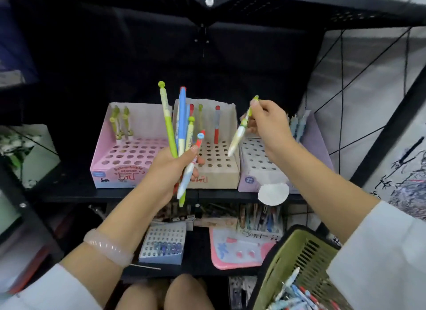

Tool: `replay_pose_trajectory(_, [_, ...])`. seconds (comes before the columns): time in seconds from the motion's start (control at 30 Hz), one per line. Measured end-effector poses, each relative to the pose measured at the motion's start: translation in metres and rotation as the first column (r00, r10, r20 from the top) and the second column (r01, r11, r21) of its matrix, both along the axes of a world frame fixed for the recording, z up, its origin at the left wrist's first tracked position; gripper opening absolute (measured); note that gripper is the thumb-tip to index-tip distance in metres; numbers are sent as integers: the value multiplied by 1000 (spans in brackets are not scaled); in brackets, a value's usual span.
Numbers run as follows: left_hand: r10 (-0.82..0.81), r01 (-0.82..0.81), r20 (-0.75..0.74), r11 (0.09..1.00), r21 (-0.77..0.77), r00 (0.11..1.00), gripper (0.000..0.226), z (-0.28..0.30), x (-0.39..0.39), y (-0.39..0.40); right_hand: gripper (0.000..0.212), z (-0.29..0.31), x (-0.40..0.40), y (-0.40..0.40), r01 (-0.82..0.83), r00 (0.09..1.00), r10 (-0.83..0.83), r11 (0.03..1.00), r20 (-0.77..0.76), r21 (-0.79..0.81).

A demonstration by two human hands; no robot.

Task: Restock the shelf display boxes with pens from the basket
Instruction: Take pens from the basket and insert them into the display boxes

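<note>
- At five o'clock, nearest, a green basket (297, 259) held loose pens (297, 293).
- The left hand (171, 169) gripped a fan of pens (182, 125), tips down, tops up.
- The right hand (267, 123) pinched one green-and-white pen (239, 131), tilted, its tip above the kraft box (219, 171).
- On the black shelf (69, 192) three holed boxes stood side by side: pink box (110, 169) at ten o'clock, kraft in the middle, lilac box (251, 173) at two o'clock; each held a few upright pens.
- A lower shelf held more trays.
- At three o'clock, a pale wall (368, 83).
</note>
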State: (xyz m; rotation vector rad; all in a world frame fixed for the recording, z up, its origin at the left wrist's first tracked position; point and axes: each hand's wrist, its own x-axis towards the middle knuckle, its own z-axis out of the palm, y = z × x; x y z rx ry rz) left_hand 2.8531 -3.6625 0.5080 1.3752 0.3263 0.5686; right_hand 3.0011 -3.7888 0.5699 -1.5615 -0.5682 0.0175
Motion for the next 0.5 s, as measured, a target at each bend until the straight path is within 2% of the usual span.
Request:
replay_pose_trajectory(0.1, [104,-104,1,993,47,995,21,0,-8,27,5,6,-11,37,-77,995,80,996,51,-49])
replay_pose_trajectory(0.2, [185,-183,-4,977,111,983,31,-4,-16,49,5,7,-18,67,-71,984,95,985,149,-160])
replay_pose_trajectory(0.3, [243,-237,-28,962,133,970,25,-7,-22,64,11,5,-21,81,-17,948,113,951,296,-310])
replay_pose_trajectory(0.5, [249,-251,29,962,109,968,14,-5,-31,82,13,2,-28,93,-108,919,245,910,309,-401])
